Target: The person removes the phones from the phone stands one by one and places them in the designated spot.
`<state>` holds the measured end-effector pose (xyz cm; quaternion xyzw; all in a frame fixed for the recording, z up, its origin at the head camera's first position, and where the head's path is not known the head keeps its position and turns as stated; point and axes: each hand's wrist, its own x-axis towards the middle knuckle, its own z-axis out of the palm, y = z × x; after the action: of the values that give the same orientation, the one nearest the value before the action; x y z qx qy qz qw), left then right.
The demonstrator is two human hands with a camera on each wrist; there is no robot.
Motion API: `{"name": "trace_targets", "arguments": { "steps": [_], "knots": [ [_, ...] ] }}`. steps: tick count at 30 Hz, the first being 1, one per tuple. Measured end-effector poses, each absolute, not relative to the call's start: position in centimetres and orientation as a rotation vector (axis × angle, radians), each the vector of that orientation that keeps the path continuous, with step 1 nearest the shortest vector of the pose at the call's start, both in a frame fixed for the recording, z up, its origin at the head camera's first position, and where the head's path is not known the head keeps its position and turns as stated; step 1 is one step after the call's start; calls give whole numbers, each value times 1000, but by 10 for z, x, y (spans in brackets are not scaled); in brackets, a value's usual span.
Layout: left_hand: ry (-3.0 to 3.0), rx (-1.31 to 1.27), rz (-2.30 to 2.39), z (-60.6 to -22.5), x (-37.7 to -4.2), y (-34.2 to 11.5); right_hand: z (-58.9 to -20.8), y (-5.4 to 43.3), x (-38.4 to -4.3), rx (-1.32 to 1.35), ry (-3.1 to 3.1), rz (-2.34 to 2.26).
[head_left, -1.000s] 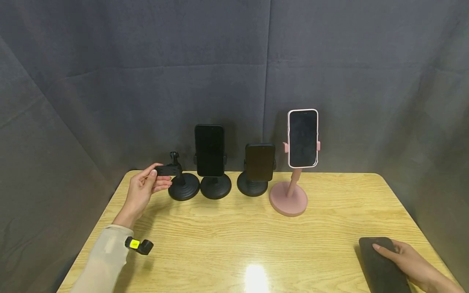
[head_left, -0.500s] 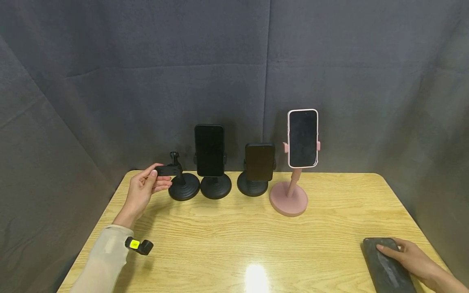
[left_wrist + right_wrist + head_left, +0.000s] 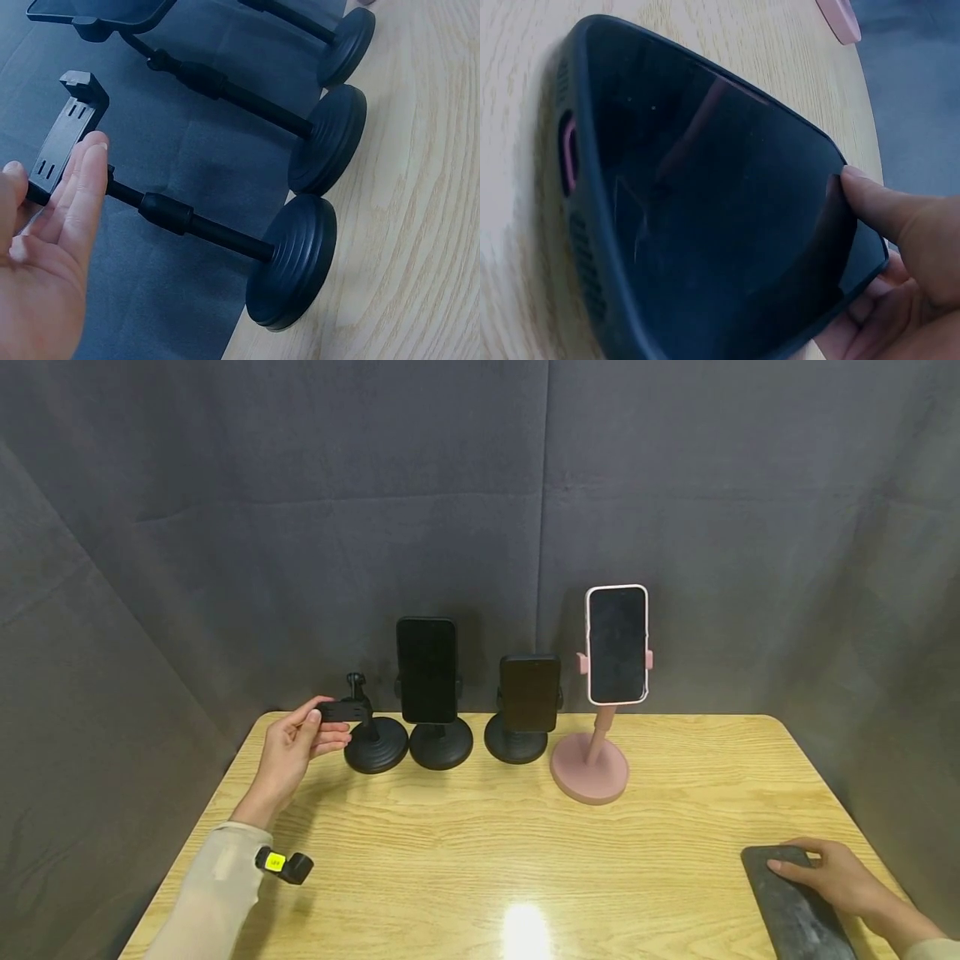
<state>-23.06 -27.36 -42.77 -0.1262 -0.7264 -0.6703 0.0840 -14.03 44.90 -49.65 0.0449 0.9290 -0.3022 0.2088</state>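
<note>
At the left of the table, my left hand (image 3: 288, 747) pinches the end of a black phone clamp (image 3: 341, 711) between thumb and fingers. This clamp tops the leftmost black phone stand (image 3: 377, 746), and nothing sits in it. The left wrist view shows the clamp (image 3: 64, 142) tilted, with the fingers behind it and the stand's round base (image 3: 292, 262) on the table. Over the near right, my right hand (image 3: 847, 881) grips a dark-cased phone (image 3: 798, 902) by one end. In the right wrist view the phone (image 3: 720, 195) has its dark screen towards the camera, thumb on the edge.
Two black stands with phones stand beside the leftmost one: a larger phone (image 3: 427, 670) and a smaller phone (image 3: 530, 693). Right of them a pink stand (image 3: 590, 768) holds a pink-cased phone (image 3: 617, 645). A grey curtain (image 3: 420, 435) rises behind the wooden table (image 3: 465, 852).
The right hand's phone has shifted slightly right and tilted, with a reflection now on its screen. The right hand has shifted a little on it. The left hand stays on the clamp.
</note>
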Motion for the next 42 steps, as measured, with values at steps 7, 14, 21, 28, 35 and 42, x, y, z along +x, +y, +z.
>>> {"name": "trace_targets", "arguments": {
  "steps": [7,14,21,28,35,42],
  "knots": [
    [-2178,-359,-2011,-428,-231,-274,-498,448,-139,90,2688,-770],
    [-2170,-375,-2006,-429,-232,-274,-499,448,-140,78,2797,-586],
    [-2155,-385,-2016,-429,-232,-274,-496,447,-137,89,2794,-562],
    [-2143,-394,-2025,-431,-232,-274,-495,445,-135,64,2825,-548],
    [-2142,-396,-2020,-432,-232,-275,-498,446,-135,34,2860,-518],
    [-2150,-391,-2014,-432,-232,-275,-497,444,-135,12,2873,-509]
  ]
}}
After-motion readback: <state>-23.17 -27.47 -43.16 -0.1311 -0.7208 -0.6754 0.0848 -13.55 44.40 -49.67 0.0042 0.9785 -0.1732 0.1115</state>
